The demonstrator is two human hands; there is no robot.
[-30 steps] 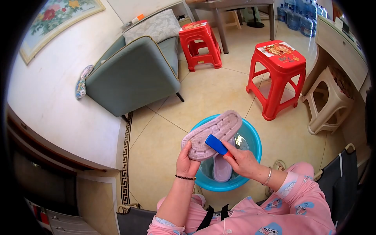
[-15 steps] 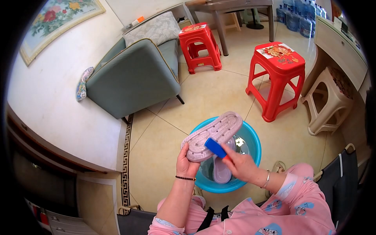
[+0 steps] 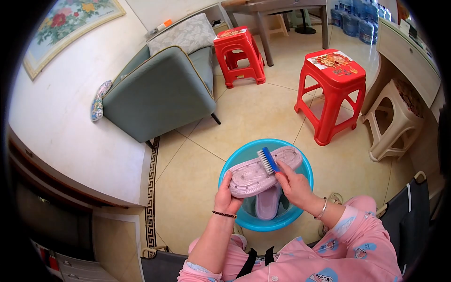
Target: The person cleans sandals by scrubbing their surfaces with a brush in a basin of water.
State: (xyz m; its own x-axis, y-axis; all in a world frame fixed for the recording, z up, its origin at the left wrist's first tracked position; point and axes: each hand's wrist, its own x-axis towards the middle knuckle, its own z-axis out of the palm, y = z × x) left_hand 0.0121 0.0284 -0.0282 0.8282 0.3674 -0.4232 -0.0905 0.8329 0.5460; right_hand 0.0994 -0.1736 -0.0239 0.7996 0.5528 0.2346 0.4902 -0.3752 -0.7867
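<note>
Over a blue basin (image 3: 307,175) on the floor, my left hand (image 3: 227,196) grips the near left end of a pale pink slipper (image 3: 249,176). The slipper's patterned sole faces up, with dark specks in it. My right hand (image 3: 295,185) is closed around the red handle of a scrubbing brush (image 3: 268,160) with a blue back and white bristles. The bristles point left, at the sole; whether they touch it I cannot tell. Inside the basin, a second slipper (image 3: 267,206) lies below the held one.
Two red stools (image 3: 331,80) (image 3: 239,56) stand beyond the basin. A grey-green armchair (image 3: 159,94) is on the left, and a beige stool (image 3: 393,117) sits under the desk (image 3: 404,56) on the right. Water bottles (image 3: 354,23) are at the back.
The slipper has tilted and shifted slightly right and down. The brush has turned so its bristles show and has moved up and right along the sole.
</note>
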